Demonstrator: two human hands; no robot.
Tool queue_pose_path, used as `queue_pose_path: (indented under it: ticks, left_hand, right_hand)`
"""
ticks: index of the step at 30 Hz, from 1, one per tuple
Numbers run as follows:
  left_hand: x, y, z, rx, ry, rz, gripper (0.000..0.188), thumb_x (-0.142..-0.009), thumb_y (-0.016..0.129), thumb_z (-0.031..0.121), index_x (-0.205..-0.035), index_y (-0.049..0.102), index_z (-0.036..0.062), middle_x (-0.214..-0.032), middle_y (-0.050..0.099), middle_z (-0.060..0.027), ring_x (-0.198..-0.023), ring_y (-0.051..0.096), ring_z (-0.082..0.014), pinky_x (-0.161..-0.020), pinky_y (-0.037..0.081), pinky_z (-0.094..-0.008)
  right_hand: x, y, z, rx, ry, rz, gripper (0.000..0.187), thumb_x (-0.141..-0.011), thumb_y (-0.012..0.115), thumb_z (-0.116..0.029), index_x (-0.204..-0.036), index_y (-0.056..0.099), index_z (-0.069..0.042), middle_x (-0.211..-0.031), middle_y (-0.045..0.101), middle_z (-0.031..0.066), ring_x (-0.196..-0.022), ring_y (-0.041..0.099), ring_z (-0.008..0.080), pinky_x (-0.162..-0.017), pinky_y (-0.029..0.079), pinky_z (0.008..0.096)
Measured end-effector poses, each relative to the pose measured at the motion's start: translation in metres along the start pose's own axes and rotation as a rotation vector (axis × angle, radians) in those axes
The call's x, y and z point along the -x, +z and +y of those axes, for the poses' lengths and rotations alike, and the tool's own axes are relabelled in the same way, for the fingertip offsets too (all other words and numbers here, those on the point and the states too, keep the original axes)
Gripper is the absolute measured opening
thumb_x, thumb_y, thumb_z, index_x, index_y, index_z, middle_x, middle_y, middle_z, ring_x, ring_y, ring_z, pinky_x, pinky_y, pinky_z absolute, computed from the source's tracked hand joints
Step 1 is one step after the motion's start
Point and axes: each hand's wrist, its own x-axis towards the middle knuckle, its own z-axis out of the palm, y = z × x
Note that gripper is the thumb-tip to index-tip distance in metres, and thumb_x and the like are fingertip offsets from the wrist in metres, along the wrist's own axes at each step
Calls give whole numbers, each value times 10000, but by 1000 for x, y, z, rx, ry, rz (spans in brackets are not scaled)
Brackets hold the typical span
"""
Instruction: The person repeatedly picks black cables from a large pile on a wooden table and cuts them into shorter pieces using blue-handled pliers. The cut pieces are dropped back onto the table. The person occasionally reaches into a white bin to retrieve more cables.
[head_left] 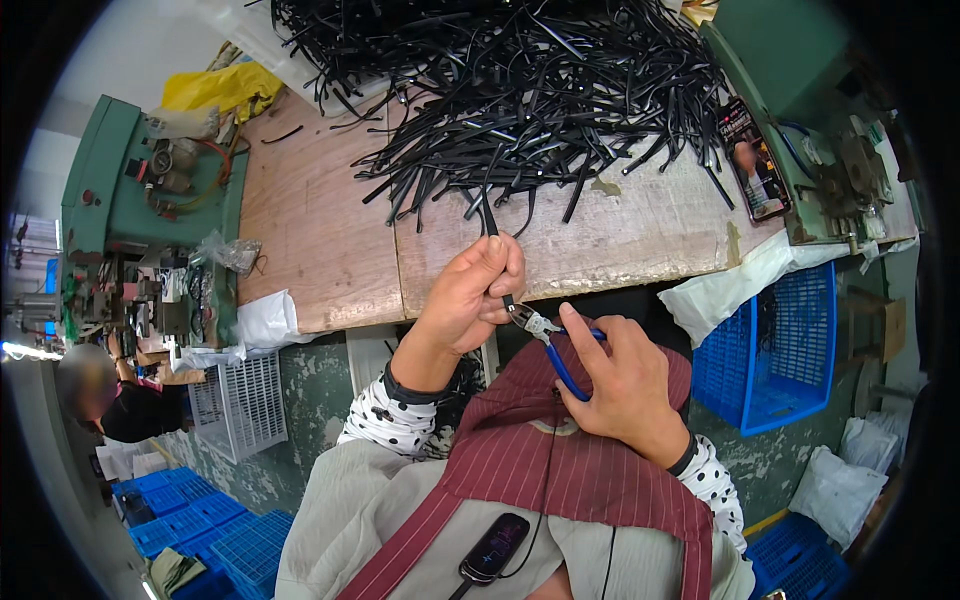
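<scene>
My left hand (pixel 462 300) is closed around a flat black strip (pixel 489 216), pinched between thumb and fingers. One end of the strip points up toward the pile, while its lower end comes out below my fingers. At that lower end are the jaws of blue-handled cutting pliers (pixel 566 370). My right hand (pixel 632 388) grips these pliers, with the handles partly hidden by the palm and fingers. Whether the jaws touch the strip or have closed on it is hard to make out. A large tangled heap of similar black strips (pixel 540 130) lies on the wooden table (pixel 320 230) beyond my hands.
Green machines stand at the left (pixel 105 200) and right (pixel 790 60) of the table. A phone (pixel 752 165) leans by the right machine. Below are a blue crate (pixel 735 365), a white crate (pixel 240 405) and stacked blue crates (pixel 190 510). Another person (pixel 140 405) is far left.
</scene>
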Motion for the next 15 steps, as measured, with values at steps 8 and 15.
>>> queue_pose_path:
  ticks: [8, 15]
  left_hand:
    - [-4, 2, -5, -30, 7, 9, 302, -1060, 380, 324, -887, 470, 93, -673, 356, 44, -545, 268, -28, -423, 220, -156]
    - [-3, 2, -23, -53, 219, 100, 297, -1058, 399, 336, -872, 468, 116, -667, 360, 58, -536, 275, -24, -443, 231, -175]
  right_hand:
    - [0, 0, 2, 17, -1, -13, 817, -593, 785, -154, -1367, 523, -112, -953, 524, 110, -784, 548, 264, -624, 480, 370]
    - [3, 1, 5, -46, 22, -32, 817, -588, 777, -140, -1365, 527, -105, -893, 511, 113, -722, 567, 264, -580, 482, 375]
